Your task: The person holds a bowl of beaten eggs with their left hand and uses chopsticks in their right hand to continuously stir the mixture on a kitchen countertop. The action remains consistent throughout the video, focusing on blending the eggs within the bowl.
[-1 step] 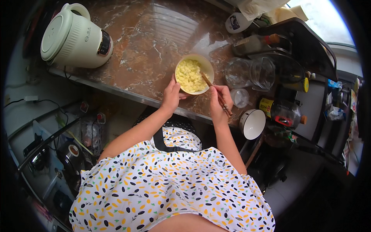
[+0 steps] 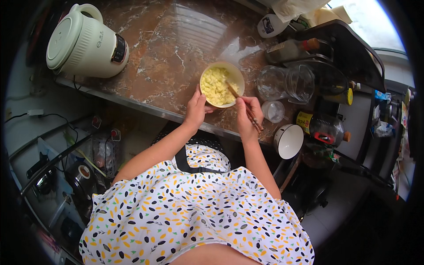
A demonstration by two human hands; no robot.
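A pale bowl (image 2: pixel 239 78) stands on the counter near its front edge, with crumbly, pale yellow food (image 2: pixel 215 84) inside. My left hand (image 2: pixel 195 106) is wrapped round the bowl's lower left side, thumb by the rim. Brown chopsticks (image 2: pixel 232 91) slant down into the food. Their upper ends stick out below my right hand (image 2: pixel 248 115), which is closed around them at the bowl's lower right. The food hides the chopsticks' tips.
A cream-coloured electric appliance with a lid (image 2: pixel 88 44) is at the far left. Right of the bowl are a glass jar (image 2: pixel 282 84), a small clear cup (image 2: pixel 273 111), a white bowl (image 2: pixel 289 142) and a bottle with a yellow label (image 2: pixel 324 129). The brown marbled counter (image 2: pixel 154 57) ends in a metal edge.
My right hand has shifted slightly left with the chopsticks, and their tips have moved within the food. My left hand and the bowl stay in place.
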